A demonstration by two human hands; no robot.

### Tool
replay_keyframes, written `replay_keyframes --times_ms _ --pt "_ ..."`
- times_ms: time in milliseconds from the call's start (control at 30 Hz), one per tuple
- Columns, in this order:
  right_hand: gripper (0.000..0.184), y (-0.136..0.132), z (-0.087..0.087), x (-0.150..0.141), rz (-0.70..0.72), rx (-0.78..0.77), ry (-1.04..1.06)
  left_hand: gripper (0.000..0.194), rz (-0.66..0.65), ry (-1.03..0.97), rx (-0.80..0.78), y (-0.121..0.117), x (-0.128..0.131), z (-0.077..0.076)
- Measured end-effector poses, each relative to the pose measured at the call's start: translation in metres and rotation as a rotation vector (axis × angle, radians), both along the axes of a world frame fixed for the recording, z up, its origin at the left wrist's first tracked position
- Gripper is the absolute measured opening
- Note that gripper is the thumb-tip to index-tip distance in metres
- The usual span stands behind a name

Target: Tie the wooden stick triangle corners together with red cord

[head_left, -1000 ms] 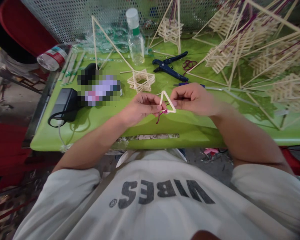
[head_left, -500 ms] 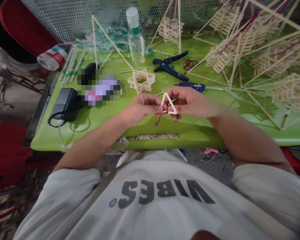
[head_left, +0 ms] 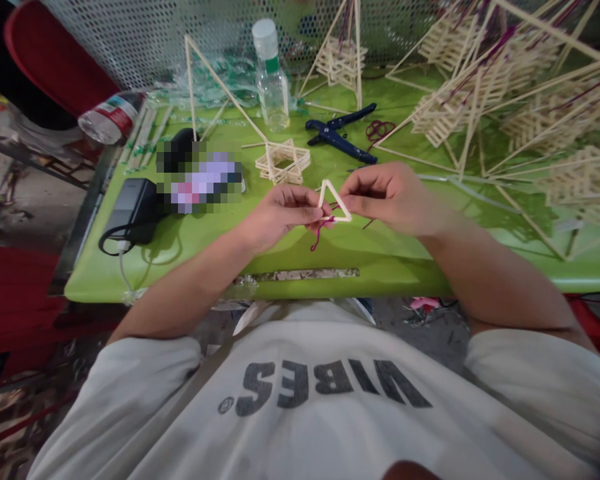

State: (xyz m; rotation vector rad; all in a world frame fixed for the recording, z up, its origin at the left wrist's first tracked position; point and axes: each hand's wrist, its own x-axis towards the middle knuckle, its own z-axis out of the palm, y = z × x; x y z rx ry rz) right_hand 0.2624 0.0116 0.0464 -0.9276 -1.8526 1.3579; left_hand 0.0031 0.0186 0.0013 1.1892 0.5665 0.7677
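Observation:
A small triangle of pale wooden sticks (head_left: 339, 199) stands point-up between my hands. My left hand (head_left: 293, 212) is closed in a pinch on its left side. A purple string (head_left: 319, 235) is looped at the triangle's lower bar, with a curled end dangling below. My right hand (head_left: 383, 197) is closed just right of the triangle, pinching the string; a short tail shows under its fingers. Beyond my left hand, a star-shaped stack of sticks (head_left: 283, 163) lies on the green table (head_left: 180, 270). The blue glue gun is hidden behind my right hand.
Blue pliers (head_left: 341, 137) and a coil of string (head_left: 380, 129) lie past my right hand. A clear bottle (head_left: 273, 87) stands at the back. Stick frames (head_left: 480, 100) crowd the right. A black adapter (head_left: 131, 210) sits left; a patterned strip (head_left: 310, 274) lies along the front edge.
My right hand has let go of the triangle and moved slightly right and away from me, drawing the string. My left hand still holds the triangle, almost in place.

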Motion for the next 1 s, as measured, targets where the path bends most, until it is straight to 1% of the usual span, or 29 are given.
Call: replay_keyframes --times_ms 67,200,300,400,467,533,633,733,800,900,1000 --pt "0.039 -0.001 -0.001 -0.001 -0.017 -0.040 0.041 0.036 0.004 -0.006 -0.010 0.001 0.000 -0.002" --pt "0.044 -0.001 -0.010 -0.001 -0.022 -0.152 0.184 0.049 0.047 -0.015 0.003 0.001 0.000 -0.006" --pt "0.044 -0.001 -0.014 -0.002 -0.005 -0.224 0.240 0.052 0.110 0.007 0.107 0.001 0.001 -0.007" --pt "0.046 -0.002 -0.012 -0.004 -0.007 -0.294 0.243 0.051 0.175 0.057 0.229 0.000 0.001 -0.009" --pt "0.049 -0.004 -0.009 -0.005 -0.006 -0.291 0.234 0.047 0.206 0.087 0.312 0.000 0.002 -0.011" --pt "0.050 -0.005 -0.007 -0.006 -0.008 -0.257 0.208 0.040 0.246 0.104 0.416 -0.001 0.003 -0.014" --pt "0.049 -0.006 -0.006 -0.006 -0.005 -0.211 0.165 0.026 0.313 0.129 0.613 -0.003 0.004 -0.015" --pt "0.048 -0.005 -0.008 -0.005 0.029 -0.188 0.154 0.013 0.330 0.172 0.769 -0.003 0.002 -0.014" --pt "0.047 -0.004 -0.009 -0.005 0.054 -0.184 0.146 0.014 0.315 0.214 0.832 -0.004 0.000 -0.011" --pt "0.044 -0.003 -0.010 -0.006 0.058 -0.175 0.122 0.017 0.310 0.302 0.875 -0.007 0.000 -0.008" --pt "0.044 -0.003 -0.011 -0.009 0.039 -0.151 0.088 0.019 0.374 0.370 0.909 -0.010 0.002 -0.010"
